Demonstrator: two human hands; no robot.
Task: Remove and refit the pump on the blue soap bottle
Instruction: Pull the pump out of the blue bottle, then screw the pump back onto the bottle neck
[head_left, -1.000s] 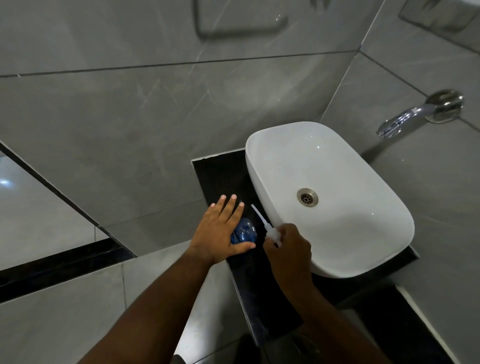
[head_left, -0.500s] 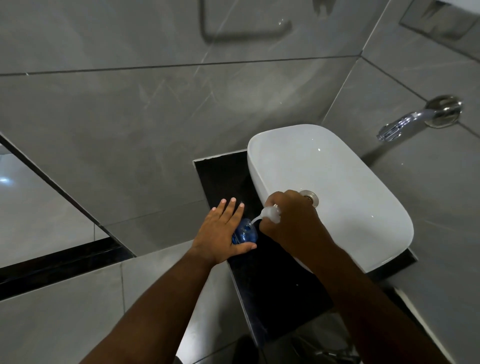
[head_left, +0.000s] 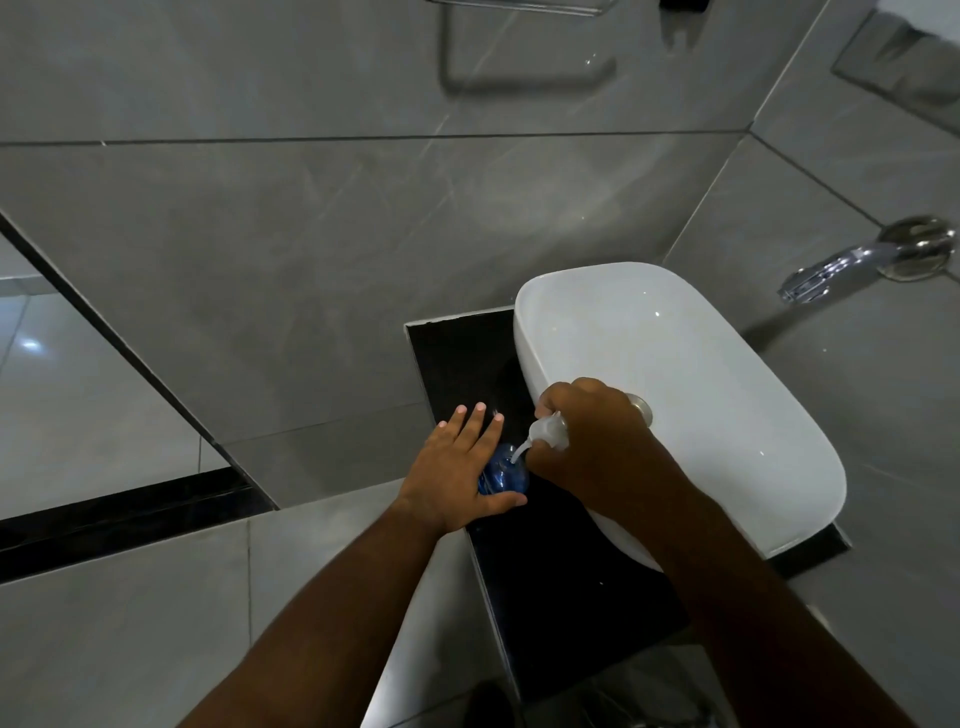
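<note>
The blue soap bottle stands on the black counter beside the basin, seen from above. My left hand wraps its left side, thumb in front and fingers stretched out behind it. My right hand grips the white pump just above and right of the bottle. The pump's thin tube slants down and its tip sits in the bottle's mouth. The bottle's lower body is hidden by my left hand.
A white oval basin fills the counter's right side, its drain partly behind my right hand. A chrome tap juts from the right wall. Grey tiled walls stand close behind and to the left.
My right hand has carried the pump from the counter's front up over the bottle, and the tube's tip has gone into the bottle's mouth. My left hand has stayed on the bottle.
</note>
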